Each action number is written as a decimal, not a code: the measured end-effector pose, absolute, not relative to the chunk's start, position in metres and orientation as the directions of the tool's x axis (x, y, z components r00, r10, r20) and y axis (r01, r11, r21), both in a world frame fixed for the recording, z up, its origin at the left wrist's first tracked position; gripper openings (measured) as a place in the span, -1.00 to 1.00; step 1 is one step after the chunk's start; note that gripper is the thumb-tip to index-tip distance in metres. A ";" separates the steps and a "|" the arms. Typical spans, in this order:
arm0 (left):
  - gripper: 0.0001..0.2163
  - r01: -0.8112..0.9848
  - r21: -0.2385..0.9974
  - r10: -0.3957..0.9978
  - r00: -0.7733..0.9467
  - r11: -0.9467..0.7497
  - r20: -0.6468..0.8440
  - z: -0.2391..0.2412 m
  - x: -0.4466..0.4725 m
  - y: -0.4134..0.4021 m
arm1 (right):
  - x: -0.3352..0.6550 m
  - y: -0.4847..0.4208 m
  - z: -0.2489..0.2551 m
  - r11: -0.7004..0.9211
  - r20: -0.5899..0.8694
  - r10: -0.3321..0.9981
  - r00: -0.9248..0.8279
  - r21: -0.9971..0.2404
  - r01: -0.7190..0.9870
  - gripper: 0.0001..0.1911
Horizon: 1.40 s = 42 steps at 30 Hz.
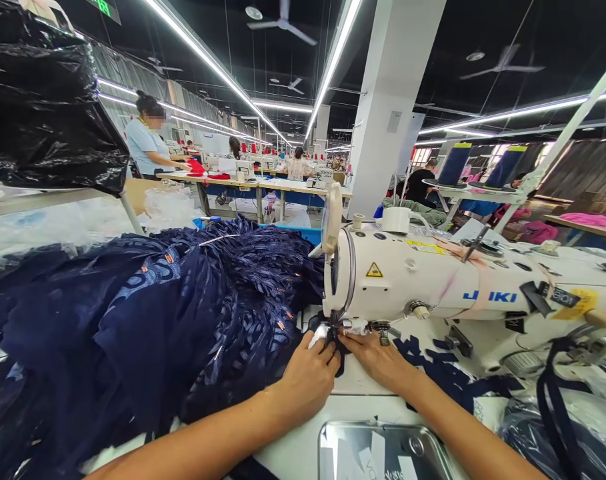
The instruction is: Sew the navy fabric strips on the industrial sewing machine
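A white sewing machine (pixel 383 273) stands in front of me, its needle end above both hands. My left hand (pixel 310 373) is closed on a piece of dark navy fabric (pixel 341 360) at the needle area, fingers bent over it. From the other side, my right hand (pixel 375 357) pinches the edge of the same fabric, its fingertips partly hidden under the machine head. A small white piece (pixel 319 335) shows by my left fingers; I cannot tell what it is. A large heap of navy lace-trimmed garments (pixel 157 320) lies to the left of my left hand.
A metal tray (pixel 377 427) with white labels lies before me. Navy fabric strips (pixel 443 373) are strewn under the machine arm, beside a plastic bag (pixel 553 427). Two navy thread cones (pixel 455 163) stand behind. A person (pixel 150 140) works at a far table with red cloth.
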<state>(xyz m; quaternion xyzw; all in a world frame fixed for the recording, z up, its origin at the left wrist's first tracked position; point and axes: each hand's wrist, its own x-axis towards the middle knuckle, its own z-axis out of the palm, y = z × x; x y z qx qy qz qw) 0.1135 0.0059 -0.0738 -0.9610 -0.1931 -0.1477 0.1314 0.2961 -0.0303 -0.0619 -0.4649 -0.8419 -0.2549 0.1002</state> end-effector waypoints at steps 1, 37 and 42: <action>-0.75 0.401 -0.180 0.325 0.882 -0.898 0.340 -0.073 0.112 0.005 | 0.297 -0.030 -0.063 0.438 0.405 0.740 -0.537 0.316 0.842 -0.57; -0.60 0.380 -0.030 0.372 0.917 -0.925 0.147 -0.058 0.098 0.017 | 0.300 -0.035 -0.080 0.594 0.498 0.709 -0.499 -0.040 0.804 -0.69; -0.68 0.362 -0.007 0.359 0.926 -0.932 0.113 -0.056 0.091 0.024 | 0.294 -0.037 -0.076 0.590 0.478 0.713 -0.513 -0.014 0.807 -0.71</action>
